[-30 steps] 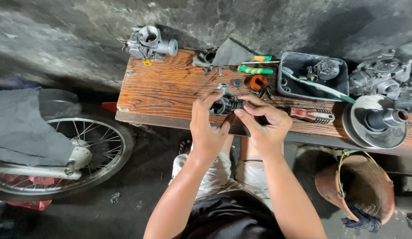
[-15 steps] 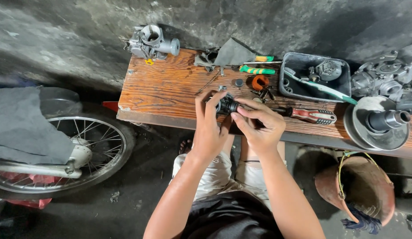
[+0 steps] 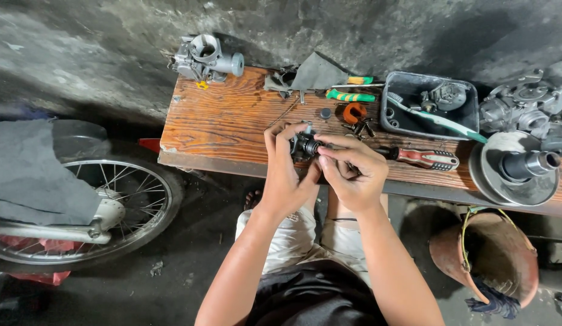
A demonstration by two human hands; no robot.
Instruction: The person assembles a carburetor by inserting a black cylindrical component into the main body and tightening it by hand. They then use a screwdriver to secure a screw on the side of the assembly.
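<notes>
Left grip: left hand (image 3: pixel 285 175) clamped round a small dark metal engine part (image 3: pixel 305 145), held just above the surface's (image 3: pixel 220 130) near edge.
Right grip: right hand (image 3: pixel 351 175) pinched together on the part's right end; since a second ago drawn in tighter, fingers curled over it.
Meaning: likely fine fitting or turning now, not repositioning.
Just beyond: red-handled screwdriver (image 3: pixel 423 158), orange ring (image 3: pixel 354 112), green-handled tool (image 3: pixel 351 96).
Farther: grey carburettor (image 3: pixel 204 58), dark tray (image 3: pixel 429 104), pulley (image 3: pixel 517 169), wheel (image 3: pixel 106 208).
</notes>
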